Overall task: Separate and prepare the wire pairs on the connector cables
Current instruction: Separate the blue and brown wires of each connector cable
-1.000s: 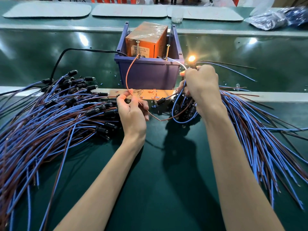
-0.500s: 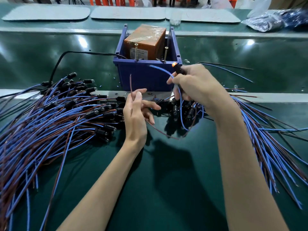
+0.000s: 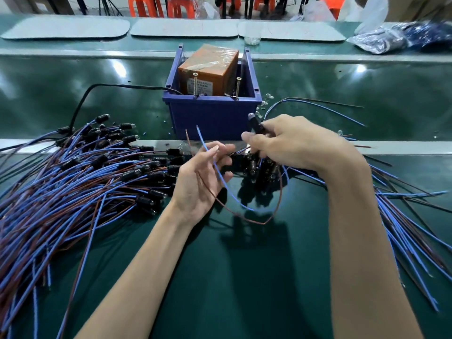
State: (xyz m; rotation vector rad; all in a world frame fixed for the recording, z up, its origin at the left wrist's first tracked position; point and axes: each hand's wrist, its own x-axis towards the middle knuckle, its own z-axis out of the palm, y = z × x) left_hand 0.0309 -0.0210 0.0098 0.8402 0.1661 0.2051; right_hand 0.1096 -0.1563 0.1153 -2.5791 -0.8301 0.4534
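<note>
Cable in hand: a black cylindrical connector (image 3: 254,124) with a clear bulb tip, its thin blue wire (image 3: 221,178) and thin brown wire (image 3: 247,219) looping down over the table and back up to the left hand
Right hand: the right hand (image 3: 296,143) is curled round the connector, which it holds raised just in front of the bin
Left hand: the left hand (image 3: 201,179) has its fingers nearly straight and spread; the 2 wires run across them with their free ends standing apart above the fingertips, and no curled grip shows
Left heap: a big heap of blue and brown cables (image 3: 73,182), connectors pointing toward the middle
Right heap: a thinner fan of blue and brown cables (image 3: 411,216), its connectors bunched under the right hand
Progress: 1 pair looks parted; which heap is finished I cannot tell, so I judge many cables remain
Table: a dark green matted table (image 3: 232,277) crossed by a pale metal strip (image 3: 403,148)
Bin: a blue plastic bin (image 3: 212,116) holding an orange film-wrapped box (image 3: 208,67), 2 upright screws at its front rim, and a black cord (image 3: 82,104) leading in
Room: grey pads (image 3: 66,28), a clear plastic bag (image 3: 381,37) and orange stools (image 3: 146,6) beyond
</note>
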